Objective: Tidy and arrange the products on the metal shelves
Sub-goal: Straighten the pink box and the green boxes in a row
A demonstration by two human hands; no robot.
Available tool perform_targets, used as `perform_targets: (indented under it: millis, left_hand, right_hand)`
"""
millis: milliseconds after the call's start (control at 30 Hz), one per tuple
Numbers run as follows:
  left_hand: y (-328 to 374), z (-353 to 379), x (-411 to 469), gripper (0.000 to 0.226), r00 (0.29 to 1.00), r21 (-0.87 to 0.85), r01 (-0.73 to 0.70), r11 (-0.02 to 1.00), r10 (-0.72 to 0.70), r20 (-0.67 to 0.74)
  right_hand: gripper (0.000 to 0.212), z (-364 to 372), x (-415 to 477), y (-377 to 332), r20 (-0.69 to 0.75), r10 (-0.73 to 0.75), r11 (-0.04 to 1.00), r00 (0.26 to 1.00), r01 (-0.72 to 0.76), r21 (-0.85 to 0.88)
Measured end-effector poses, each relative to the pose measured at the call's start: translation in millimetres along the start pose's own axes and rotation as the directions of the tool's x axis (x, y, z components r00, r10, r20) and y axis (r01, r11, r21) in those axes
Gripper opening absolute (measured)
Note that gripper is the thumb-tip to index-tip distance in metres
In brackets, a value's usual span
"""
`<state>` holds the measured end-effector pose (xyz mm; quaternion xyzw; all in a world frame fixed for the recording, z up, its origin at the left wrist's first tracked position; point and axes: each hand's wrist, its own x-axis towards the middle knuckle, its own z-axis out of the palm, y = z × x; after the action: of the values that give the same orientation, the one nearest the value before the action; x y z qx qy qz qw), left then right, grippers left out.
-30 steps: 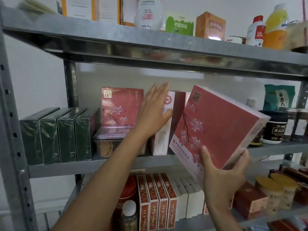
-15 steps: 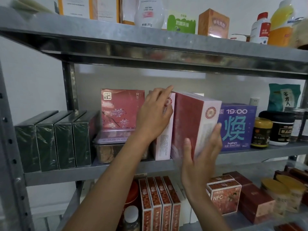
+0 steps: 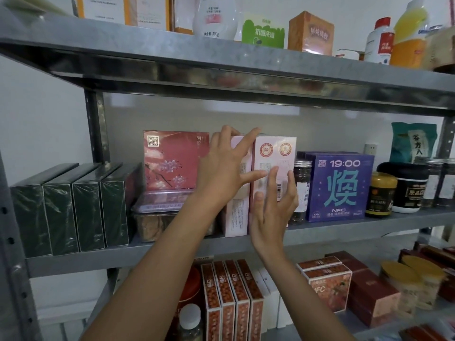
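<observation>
Pale pink cardboard: the left box (image 3: 236,217) and the right box (image 3: 273,153) stand upright, touching, on the middle shelf (image 3: 344,230), both partly hidden by the hands. The left hand (image 3: 221,173) lies splayed across them; the right hand (image 3: 270,212) presses the right box with straight fingers. Beside them a clear tub (image 3: 157,208) holds something brown I cannot make out

"19:00" and "NFC" on purple box (image 3: 338,185)

1. A shop or stockroom: bare galvanised metal shelves (image 3: 344,230) run in three tiers across the frame.
2. Packaged goods stand in repeats: green boxes (image 3: 60,217) at middle left, red-and-white cartons (image 3: 229,303) at lower centre.
3. Labelled jars (image 3: 408,190) and bottles (image 3: 379,43) line the right side.
</observation>
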<state>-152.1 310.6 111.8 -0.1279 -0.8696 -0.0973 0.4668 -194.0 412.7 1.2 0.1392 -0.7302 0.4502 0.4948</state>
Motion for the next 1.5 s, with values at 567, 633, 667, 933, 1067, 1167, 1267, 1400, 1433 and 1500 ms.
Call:
perform_targets:
  millis: [567,633,667,933,1067,1167,1267,1400,1433,1500]
  left_hand:
    - [9,7,3,0.073,0.996,-0.031,0.086,0.996,-0.087,-0.026]
    - [9,6,3,0.074,0.995,-0.033,0.093,0.995,-0.094,-0.024]
    - [9,5,3,0.074,0.995,-0.030,0.100,0.995,-0.100,-0.019]
    - [14,4,-3,0.076,0.992,-0.021,0.123,0.992,-0.123,0.012]
    - [16,12,-14,0.075,0.993,-0.079,0.121,0.989,-0.122,-0.003]
    - [27,26,-40,0.059,0.962,-0.047,0.027,0.999,-0.039,-0.271]
    - [50,40,-80,0.060,0.968,-0.349,0.026,0.937,-0.110,-0.224]
    - [86,43,-129,0.078,0.892,-0.743,0.449,0.495,-0.204,0.403]
    - [93,40,-137,0.071,0.846,-0.758,0.531,0.379,-0.179,0.503]
    - [102,36,-148,0.050,0.780,-0.746,0.626,0.227,-0.148,0.609]
  right_hand:
    - [0.061,-42,96,-13,0.178,-0.036,0.999,0.983,0.033,0.020]
    - [0.050,-52,85,-15,0.149,-0.037,0.993,0.988,0.020,0.112]
    - [0.049,-57,79,-15,0.121,-0.047,0.994,0.992,0.034,0.102]
    - [0.055,-102,38,-4,-0.106,-0.160,0.970,0.981,0.176,0.165]
    - [0.058,-128,30,-7,-0.172,-0.101,0.942,0.980,0.150,0.302]
    - [0.068,-149,24,-13,-0.245,0.032,0.879,0.969,0.089,0.468]
    - [0.060,-174,22,-10,-0.275,0.152,0.828,0.949,0.030,0.560]
    - [0.043,-197,24,7,-0.196,0.331,0.812,0.923,-0.173,0.558]
    - [0.040,-199,23,12,-0.151,0.366,0.799,0.918,-0.227,0.556]
    - [0.034,-203,23,25,-0.049,0.394,0.775,0.918,-0.303,0.555]
